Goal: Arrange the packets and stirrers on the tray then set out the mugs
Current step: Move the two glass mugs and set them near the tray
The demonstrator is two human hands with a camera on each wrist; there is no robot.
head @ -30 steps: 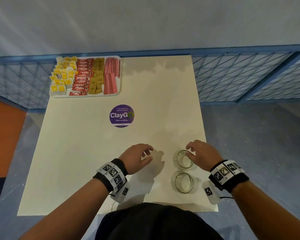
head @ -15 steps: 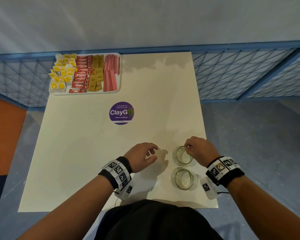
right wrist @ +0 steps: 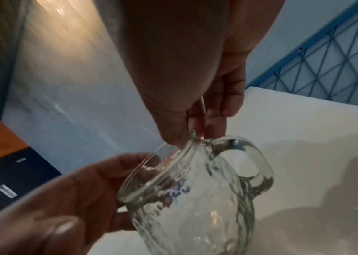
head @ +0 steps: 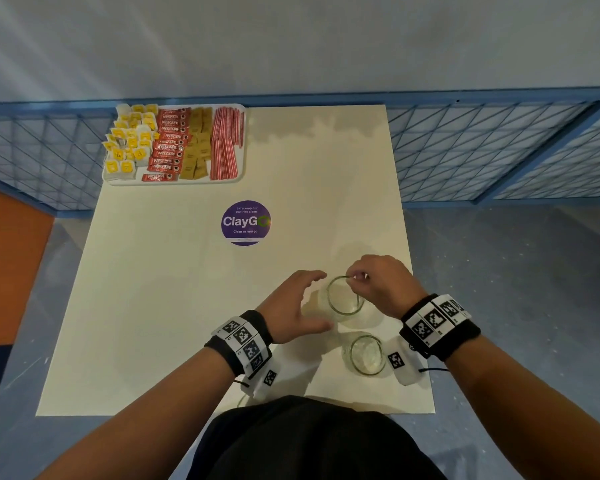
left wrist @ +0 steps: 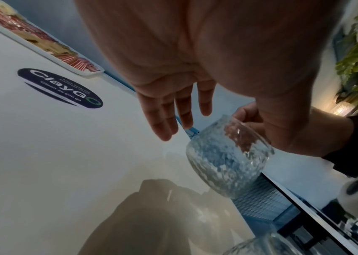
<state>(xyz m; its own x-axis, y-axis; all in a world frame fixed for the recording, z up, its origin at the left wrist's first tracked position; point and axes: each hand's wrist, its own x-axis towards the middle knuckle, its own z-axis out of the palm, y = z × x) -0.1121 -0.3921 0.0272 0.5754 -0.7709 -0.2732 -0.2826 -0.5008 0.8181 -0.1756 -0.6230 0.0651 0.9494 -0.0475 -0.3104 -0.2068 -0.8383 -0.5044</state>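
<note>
Glass mug point(head: 344, 296) sits near the table point(head: 174, 306) front edge, pinched at the rim by right hand point(head: 383, 284). Left hand point(head: 293, 308) is spread beside it, fingers apart. Glass is judged rigid, slippery, breakable; handle point(right wrist: 246, 161) is better gripped.

Two clear glass mugs are out: one mug point(head: 344, 296) sits between the two hands, and a second mug point(head: 366, 355) stands just nearer the body, beside the right wrist. Far ahead of the left hand lies one tray point(head: 174, 181) and, closer in, one round purple sticker point(head: 246, 222). The packets and stirrers on the tray are too many and too small to count.
</note>
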